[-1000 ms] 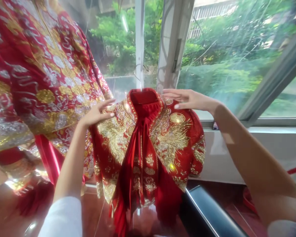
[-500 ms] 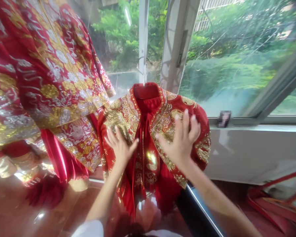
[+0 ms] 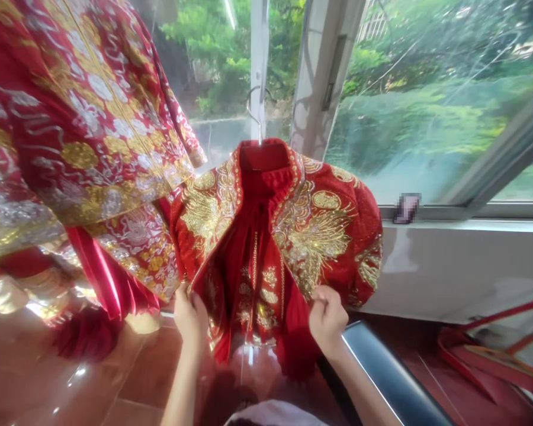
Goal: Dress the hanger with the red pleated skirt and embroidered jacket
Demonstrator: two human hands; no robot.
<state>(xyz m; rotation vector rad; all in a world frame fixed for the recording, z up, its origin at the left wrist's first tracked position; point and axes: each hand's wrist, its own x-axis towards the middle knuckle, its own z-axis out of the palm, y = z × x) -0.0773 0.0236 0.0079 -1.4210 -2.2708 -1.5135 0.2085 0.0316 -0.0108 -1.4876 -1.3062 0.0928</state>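
Note:
A red jacket [image 3: 320,231] with gold embroidery and a stand collar hangs on a hanger, its metal hook [image 3: 260,121] showing above the collar. Its front is spread apart, with red lining and a gold-patterned red skirt or panel [image 3: 269,299] visible inside. My left hand [image 3: 190,313] is closed on the jacket's left front edge, low down. Lower on the opposite front edge, my right hand [image 3: 327,313] grips the cloth in a fist. The fingertips of both hands are partly hidden by the fabric and knuckles.
More red garments [image 3: 102,130] with gold and silver embroidery hang close on the left. Behind is a window [image 3: 404,130] with a sill [image 3: 448,225] and a small blurred item [image 3: 407,208]. A dark bench-like surface [image 3: 386,367] and a red-framed object [image 3: 488,361] stand at right.
Both hands have moved down from the jacket's chest, where their fingers were spread, and closed on its front edges. The front is now pulled wider apart.

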